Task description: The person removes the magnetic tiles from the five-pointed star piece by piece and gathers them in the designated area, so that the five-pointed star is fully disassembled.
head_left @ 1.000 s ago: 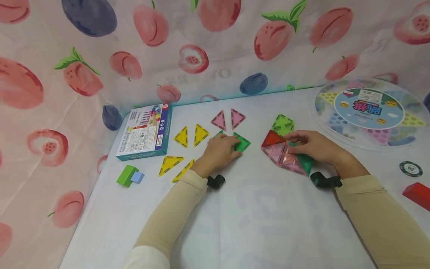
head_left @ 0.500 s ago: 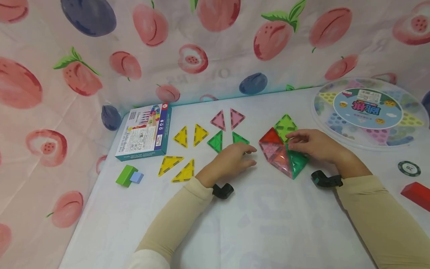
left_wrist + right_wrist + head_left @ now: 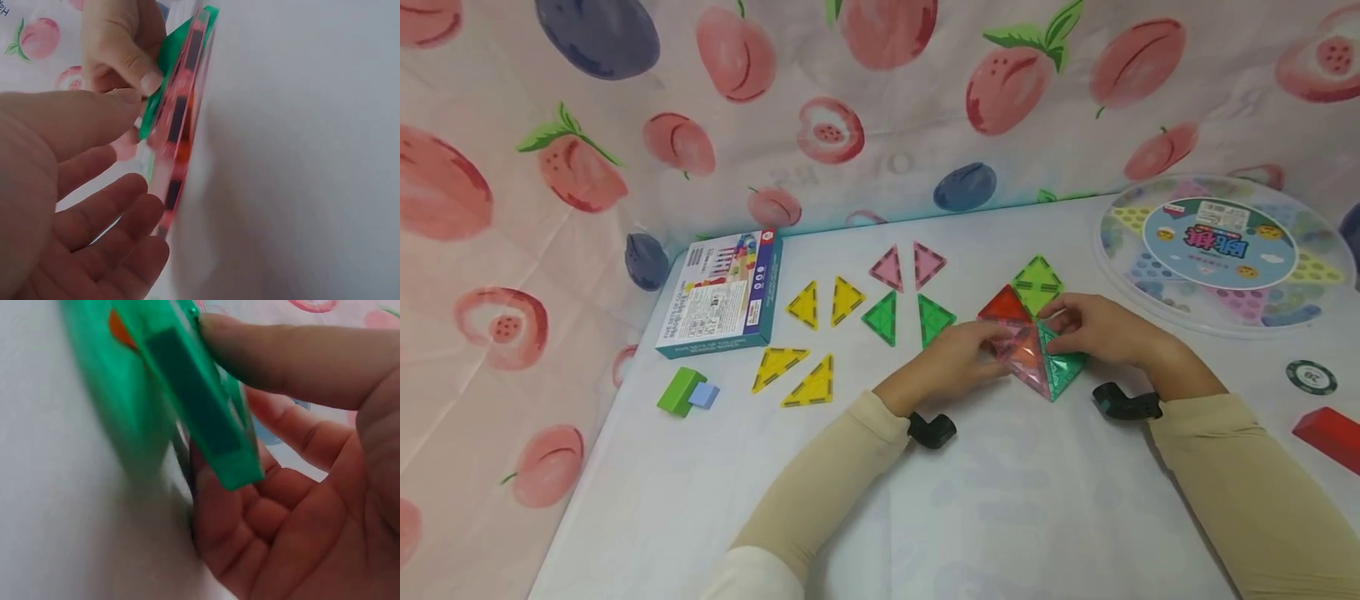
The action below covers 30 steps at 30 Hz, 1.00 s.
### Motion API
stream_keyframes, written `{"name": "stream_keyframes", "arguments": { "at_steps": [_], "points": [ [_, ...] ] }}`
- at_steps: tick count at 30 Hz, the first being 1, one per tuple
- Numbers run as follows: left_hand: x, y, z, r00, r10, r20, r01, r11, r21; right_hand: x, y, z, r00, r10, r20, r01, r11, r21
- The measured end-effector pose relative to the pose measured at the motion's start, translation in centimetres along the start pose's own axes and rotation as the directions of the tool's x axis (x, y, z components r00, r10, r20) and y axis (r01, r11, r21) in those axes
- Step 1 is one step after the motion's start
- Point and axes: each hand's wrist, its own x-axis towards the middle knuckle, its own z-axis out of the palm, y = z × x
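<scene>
Translucent magnetic tiles lie joined on the table at centre right: a red triangle [image 3: 1004, 302], pink triangles [image 3: 1028, 357], a green triangle [image 3: 1063, 373] and a light green square [image 3: 1037, 279]. My right hand [image 3: 1105, 329] pinches the green triangle at its outer edge; in the right wrist view the thumb lies on the tile [image 3: 194, 400] with the fingers curled beside it. My left hand [image 3: 951, 364] reaches over the left side of the pink tiles. In the left wrist view its fingers are loosely bent alongside the pink edge [image 3: 178, 119], the thumb close to the tiles.
Left of the hands lie yellow triangles [image 3: 808, 383], pink triangles [image 3: 929, 265] and green triangles [image 3: 881, 318]. Farther left are a box [image 3: 722, 292] and a green block [image 3: 679, 392]. On the right are a round game board [image 3: 1221, 242], a chip [image 3: 1311, 377] and a red block [image 3: 1330, 435].
My left hand has left the loose green triangles and moved right to the joined tiles. The green triangle under my right hand has swung in against the pink tiles.
</scene>
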Motion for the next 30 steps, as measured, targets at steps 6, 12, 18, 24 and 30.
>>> {"name": "stream_keyframes", "arguments": {
  "at_steps": [6, 12, 18, 24, 30],
  "points": [
    [1.3, 0.2, 1.0, 1.000, -0.030, 0.005, 0.030, 0.996, -0.088, 0.1, 0.6, -0.2, 0.997, -0.068, -0.038, 0.070, 0.995, 0.066],
    [2.1, 0.6, 2.0, 0.996, -0.068, -0.056, 0.065, 0.996, -0.054, 0.1, 0.7, -0.3, 0.997, -0.059, -0.042, 0.062, 0.995, 0.072],
    [2.4, 1.6, 2.9, 0.977, -0.176, -0.125, 0.175, 0.984, -0.012, 0.1, 0.6, -0.1, 0.998, -0.045, -0.045, 0.046, 0.999, 0.024],
    [2.2, 2.1, 3.0, 0.976, -0.201, -0.085, 0.210, 0.970, 0.121, 0.0, 0.1, 0.0, 0.998, -0.033, -0.054, 0.033, 0.999, 0.005],
    [2.4, 2.3, 2.9, 0.974, -0.219, -0.065, 0.226, 0.966, 0.124, 0.1, 0.3, -0.1, 0.998, -0.033, -0.045, 0.033, 0.999, 0.003]
  ]
}}
